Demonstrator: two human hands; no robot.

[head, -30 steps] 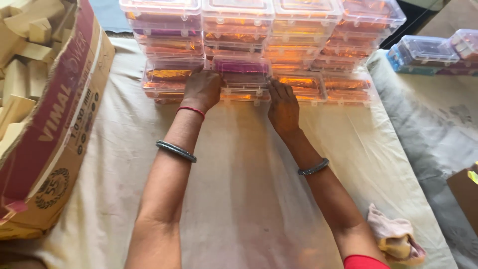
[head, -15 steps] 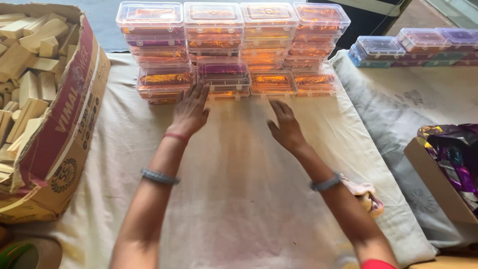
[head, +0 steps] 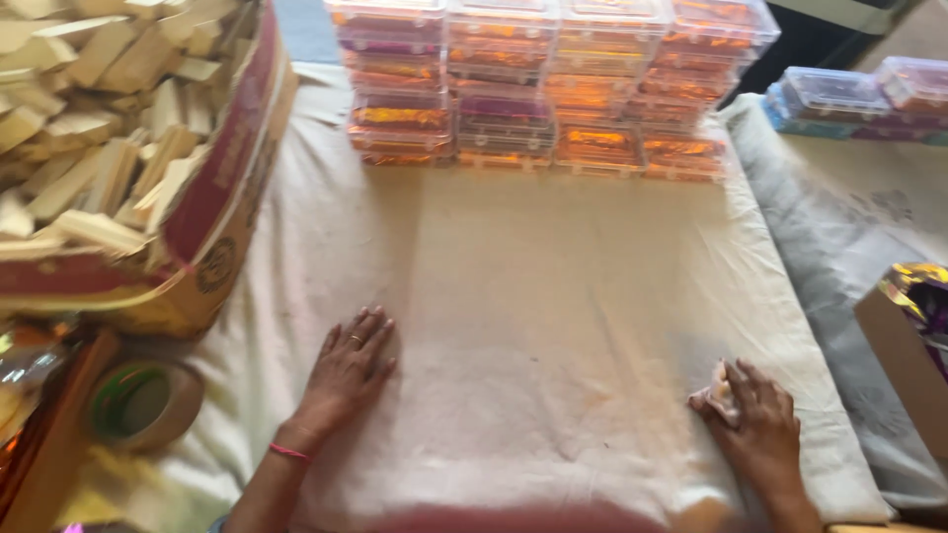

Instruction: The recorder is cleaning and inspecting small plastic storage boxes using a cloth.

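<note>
Head view of a work surface covered by a cream cloth, which serves as the landmark for all positions. The left hand lies palm down on the near left part of the cloth, fingers spread and flat, holding nothing; a ring shows on one finger and a thin red band circles the wrist. The right hand rests on the near right part of the cloth, close to its right edge, with the fingers curled onto a small pale crumpled wad that it touches at its upper left side; whether the wad is truly pinched or merely pressed cannot be told. Both hands are well apart from the stacked clear plastic boxes, which stand in several rows at the far edge of the cloth and show orange and purple contents through their lids. Left of the cloth, a large cardboard carton sits on its margin, filled with pale wooden blocks. Near the cloth's near left corner lies a roll of brown tape. Beyond the right edge of the cloth, a grey sheet carries further clear boxes with blue and purple contents, and a brown box with shiny foil wrappers stands at the right margin.
</note>
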